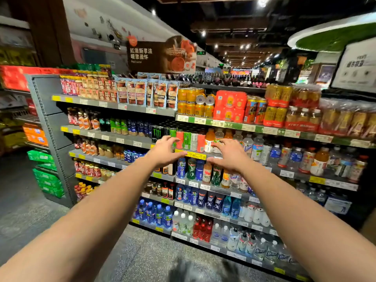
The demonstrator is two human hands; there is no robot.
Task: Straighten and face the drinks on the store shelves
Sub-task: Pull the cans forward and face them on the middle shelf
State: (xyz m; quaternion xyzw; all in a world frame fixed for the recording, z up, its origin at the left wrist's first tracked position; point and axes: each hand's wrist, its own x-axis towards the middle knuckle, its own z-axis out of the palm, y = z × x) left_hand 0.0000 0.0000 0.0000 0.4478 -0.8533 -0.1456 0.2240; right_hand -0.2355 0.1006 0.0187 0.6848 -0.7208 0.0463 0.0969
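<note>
Currently both arms reach toward the drinks shelf (203, 155), third tier from the top. Left hand (165, 150) at roughly 11 o'clock of frame centre, fingers spread and loosely curved, holding nothing, just before the red can (179, 139) and green can (187, 140). Right hand (230, 154) at 1 o'clock, likewise spread and empty; fingertips close to the orange juice bottle (209, 140), contact unclear. Black energy cans (157, 133) sit left of the pair. Step, as judged: approach to this can row, nothing grasped yet. Next move probably calls for closing on individual cans, turning labels outward and drawing them to the shelf edge.
</note>
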